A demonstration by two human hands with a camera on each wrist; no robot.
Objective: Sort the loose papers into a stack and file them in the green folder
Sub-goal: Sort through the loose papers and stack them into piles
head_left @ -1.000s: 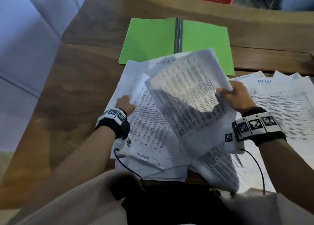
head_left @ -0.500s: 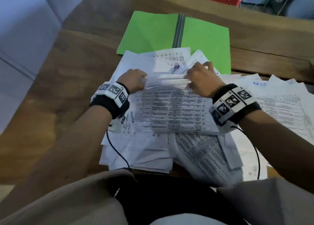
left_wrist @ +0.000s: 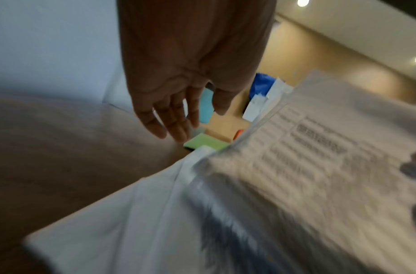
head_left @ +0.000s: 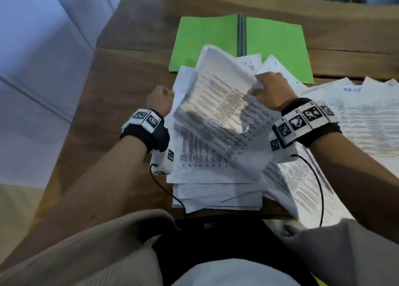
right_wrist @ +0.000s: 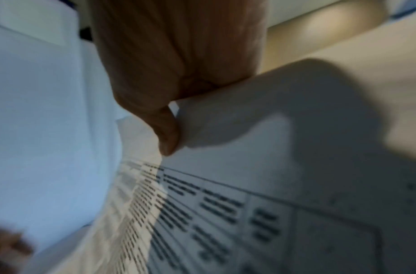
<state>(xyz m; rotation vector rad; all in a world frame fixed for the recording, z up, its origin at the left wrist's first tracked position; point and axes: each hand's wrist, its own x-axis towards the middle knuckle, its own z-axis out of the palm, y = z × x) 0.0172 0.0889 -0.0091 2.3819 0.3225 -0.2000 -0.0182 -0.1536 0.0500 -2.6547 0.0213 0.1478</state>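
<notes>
Papers overlapping green folder

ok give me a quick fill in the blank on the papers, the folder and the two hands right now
1. The green folder lies ____ on the wooden table, its dark spine showing.
2. The ____ hand pinches the lifted sheaf of printed papers.
3. The left hand holds ____, its fingers straight.
4. A heap of loose papers lies on the table, ____ the lifted sheaf.

Missing words: open; right; nothing; under
</notes>
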